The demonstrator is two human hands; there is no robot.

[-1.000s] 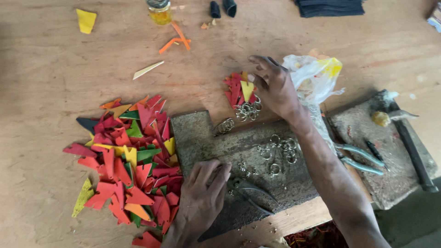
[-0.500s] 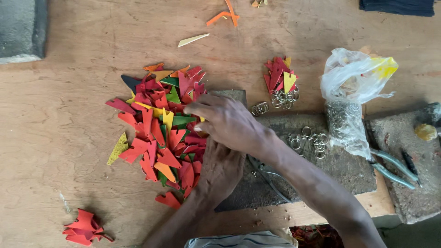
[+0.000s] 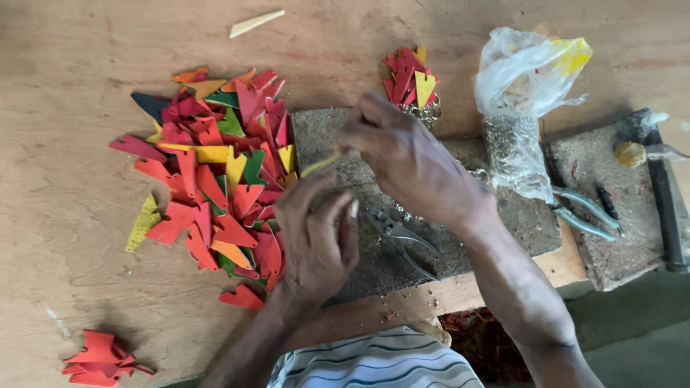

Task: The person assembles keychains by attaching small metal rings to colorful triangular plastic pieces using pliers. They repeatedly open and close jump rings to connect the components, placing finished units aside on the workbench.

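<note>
My left hand [image 3: 314, 237] and my right hand [image 3: 402, 158] meet over a grey stone block [image 3: 445, 237] and together hold a thin yellow flat piece [image 3: 320, 164] between the fingertips. A big heap of red, orange, yellow and green cut shapes [image 3: 215, 172] lies just left of the hands. Grey pliers [image 3: 402, 241] rest on the block below my right wrist. A smaller bunch of red and yellow shapes with metal rings [image 3: 411, 82] lies beyond my right hand.
A clear plastic bag of small metal rings [image 3: 514, 144] lies on the block at the right, with blue-handled pliers [image 3: 586, 212] beside it. A second stone slab [image 3: 611, 208] holds a hammer [image 3: 661, 194]. A small red cluster [image 3: 97, 356] sits at the bottom left.
My right hand has pulled back from the heap to above the block with a yellow piece, and my left hand has risen to meet it. The view has shifted slightly.
</note>
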